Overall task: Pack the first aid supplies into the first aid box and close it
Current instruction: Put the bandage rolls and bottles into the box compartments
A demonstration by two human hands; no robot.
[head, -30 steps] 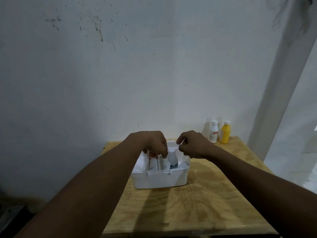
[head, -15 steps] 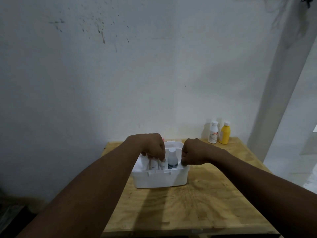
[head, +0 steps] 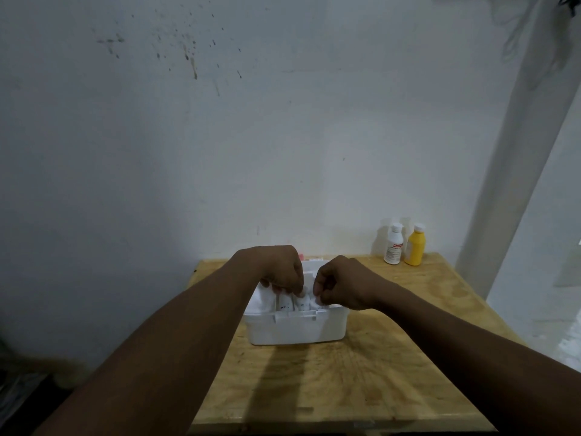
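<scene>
A white first aid box (head: 295, 330) stands open on the wooden table (head: 361, 382), its lid raised at the back. Several white bottles (head: 286, 304) stand upright inside, with something white at the box's left end. My left hand (head: 281, 272) reaches down into the box, fingertips curled on the bottle tops. My right hand (head: 341, 286) is curled over the box's right half, its fingers pinching a white item at the rim; what it is stays hidden under the hand.
A white bottle (head: 393, 244) and a yellow bottle (head: 415, 246) stand at the table's far right corner against the wall. A white post (head: 515, 152) rises to the right. The table's near edge lies below my forearms.
My right hand has dropped lower and moved left over the box, covering the blue-labelled bottle that showed before. My left hand has sunk slightly onto the bottle tops.
</scene>
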